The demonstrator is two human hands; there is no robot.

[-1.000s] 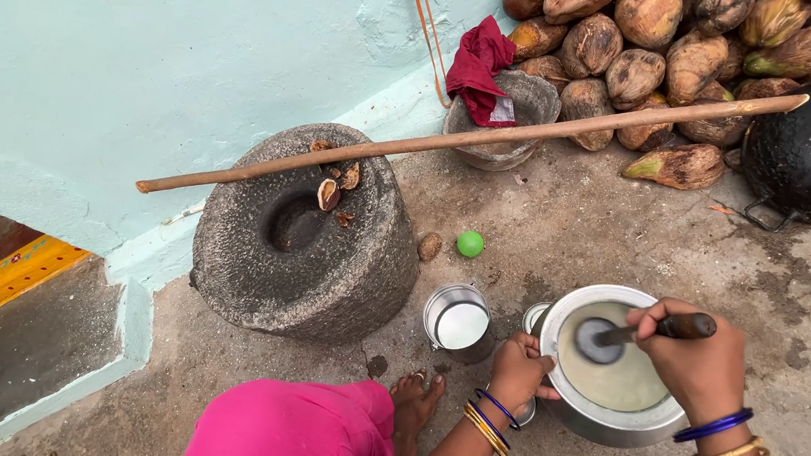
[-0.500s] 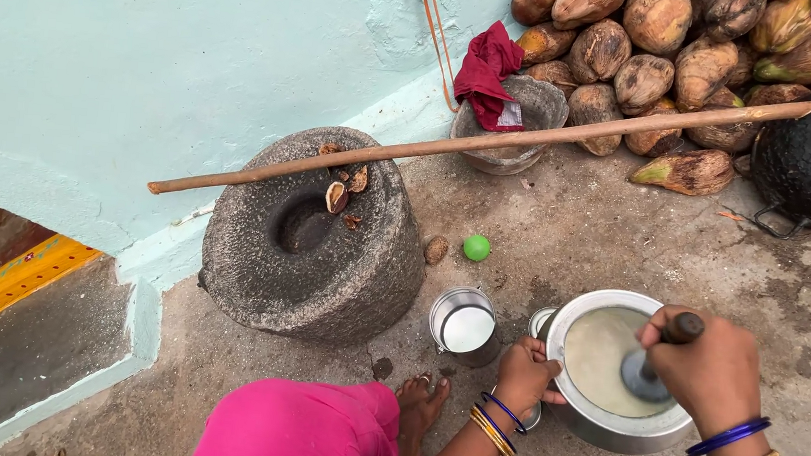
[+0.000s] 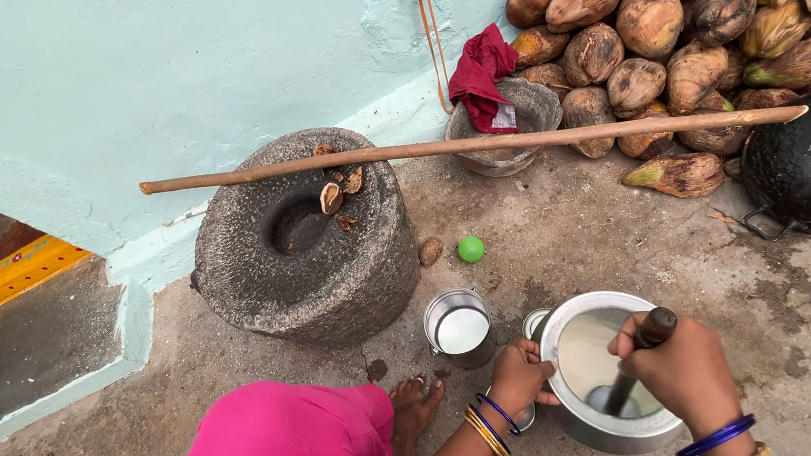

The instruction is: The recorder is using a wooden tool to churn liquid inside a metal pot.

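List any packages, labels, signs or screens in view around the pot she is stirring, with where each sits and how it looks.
Packages, signs, screens: none in view.
Label: one small pale tag, rectangular, on the red cloth draped over the grey stone bowl by the wall; too small to make out more.
The steel pot, the steel cup and the stone grinder show no labels.

Open floor [image 3: 620, 232] is left beyond the steel pot [image 3: 560, 413], up to the long stick [image 3: 472, 141]. To the pot's left, passage is narrowed by a small steel can [image 3: 459, 326] and blocked further by the grinding stone [image 3: 302, 234]. Ahead, the way is closed by piled coconuts [image 3: 656, 45].
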